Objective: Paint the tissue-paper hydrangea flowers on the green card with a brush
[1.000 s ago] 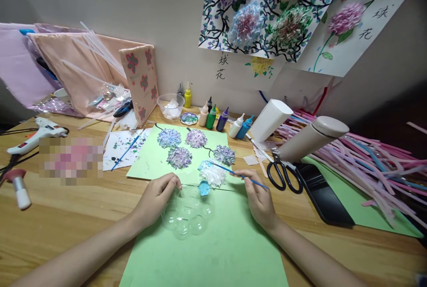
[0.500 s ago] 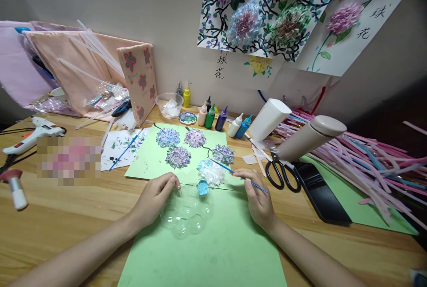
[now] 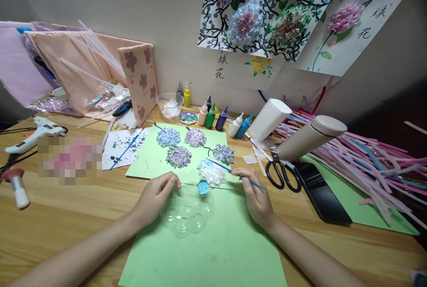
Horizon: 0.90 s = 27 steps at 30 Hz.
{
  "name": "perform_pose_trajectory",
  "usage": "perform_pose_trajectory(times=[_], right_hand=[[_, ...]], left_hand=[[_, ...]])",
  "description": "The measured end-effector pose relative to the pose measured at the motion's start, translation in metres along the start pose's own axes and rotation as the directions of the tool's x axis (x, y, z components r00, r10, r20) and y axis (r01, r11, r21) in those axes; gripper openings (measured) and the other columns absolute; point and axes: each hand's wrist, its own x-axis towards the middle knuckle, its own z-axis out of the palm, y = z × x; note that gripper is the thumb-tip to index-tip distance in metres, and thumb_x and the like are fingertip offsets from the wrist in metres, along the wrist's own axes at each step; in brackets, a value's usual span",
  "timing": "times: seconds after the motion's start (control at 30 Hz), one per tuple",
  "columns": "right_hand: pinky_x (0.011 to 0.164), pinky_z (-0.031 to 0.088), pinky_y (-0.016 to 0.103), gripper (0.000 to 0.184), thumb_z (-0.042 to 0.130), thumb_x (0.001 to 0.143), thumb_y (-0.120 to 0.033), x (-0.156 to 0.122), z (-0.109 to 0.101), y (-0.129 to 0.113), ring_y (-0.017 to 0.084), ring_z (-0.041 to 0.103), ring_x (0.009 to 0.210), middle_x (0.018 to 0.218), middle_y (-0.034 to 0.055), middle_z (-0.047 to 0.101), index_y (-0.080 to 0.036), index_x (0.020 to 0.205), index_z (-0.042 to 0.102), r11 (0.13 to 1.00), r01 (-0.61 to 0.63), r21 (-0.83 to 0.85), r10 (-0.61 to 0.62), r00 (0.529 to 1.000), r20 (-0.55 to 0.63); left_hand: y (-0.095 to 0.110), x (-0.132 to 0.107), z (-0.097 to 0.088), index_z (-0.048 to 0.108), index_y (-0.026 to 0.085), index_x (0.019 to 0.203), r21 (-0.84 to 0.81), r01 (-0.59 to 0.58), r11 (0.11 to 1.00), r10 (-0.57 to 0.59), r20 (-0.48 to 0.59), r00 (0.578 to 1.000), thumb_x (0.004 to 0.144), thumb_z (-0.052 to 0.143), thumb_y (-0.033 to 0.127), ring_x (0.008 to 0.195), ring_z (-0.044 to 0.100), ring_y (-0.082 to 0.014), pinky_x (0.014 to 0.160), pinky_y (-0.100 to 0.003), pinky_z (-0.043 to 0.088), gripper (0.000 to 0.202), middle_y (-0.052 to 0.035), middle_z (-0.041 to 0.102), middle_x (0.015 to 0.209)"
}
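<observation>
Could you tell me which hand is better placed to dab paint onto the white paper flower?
The right hand: it grips the brush, whose tip lies at the flower. The left hand rests on the clear palette.

Soft, even indoor light, moderately bright; source not in frame. Shadows are faint: the left hand [image 3: 153, 200] barely darkens the table [image 3: 66, 220]. Small glints on the clear palette [image 3: 187, 216]. The paintbrush [image 3: 220, 166] in the right hand [image 3: 258, 200] is sharp, no motion blur. Right edge of frame falls dark. Wide-angle stretch at the corners. A mosaic patch [image 3: 69, 159] sits at middle left.
</observation>
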Motion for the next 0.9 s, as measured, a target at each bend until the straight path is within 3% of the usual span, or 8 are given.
perform_pose_trajectory(times=[0.13,0.33,0.5,0.9], right_hand=[[0.086,0.047,0.041,0.027,0.034,0.095,-0.026,-0.001,0.0,0.0,0.022,0.059,0.1,0.102,0.0062,0.067,-0.025,0.103,0.06,0.999,0.007,0.035,-0.005,0.998,-0.056],[0.075,0.048,0.044,0.026,0.034,0.092,-0.027,-0.013,-0.005,0.001,0.024,0.064,0.087,0.093,0.0068,0.069,-0.025,0.098,0.059,0.971,0.231,0.066,-0.223,0.968,-0.115],[0.065,0.05,0.039,0.024,0.035,0.091,-0.025,-0.01,-0.007,-0.01,0.022,0.065,0.076,0.085,0.0059,0.071,-0.026,0.1,0.057,0.921,0.388,0.023,-0.388,0.922,0.01],[0.075,0.051,0.039,0.026,0.036,0.091,-0.018,-0.005,-0.005,-0.011,0.021,0.064,0.09,0.096,0.0069,0.069,-0.025,0.105,0.056,0.944,0.33,0.006,-0.329,0.939,0.096]], left_hand=[[0.0,0.0,0.0,0.058,0.02,0.074,-0.003,0.002,1.0,-0.002,-0.005,1.0,0.091,0.036,0.05,0.049,0.041,-0.0139,0.05,-0.023,0.035,0.041,0.0046,0.042,0.051],[-0.001,0.001,0.0,0.057,0.02,0.078,-0.048,0.04,0.998,-0.044,-0.095,0.994,0.092,0.035,0.049,0.05,0.042,-0.0137,0.052,-0.024,0.034,0.039,0.0058,0.038,0.053],[-0.002,0.002,0.0,0.057,0.02,0.081,-0.075,0.046,0.996,-0.055,-0.124,0.991,0.092,0.034,0.05,0.048,0.039,-0.0143,0.051,-0.024,0.032,0.04,0.0066,0.036,0.05],[-0.002,0.001,0.0,0.057,0.02,0.081,-0.073,0.059,0.996,-0.066,-0.1,0.993,0.092,0.034,0.051,0.048,0.04,-0.0136,0.051,-0.024,0.031,0.04,0.0067,0.036,0.049]])
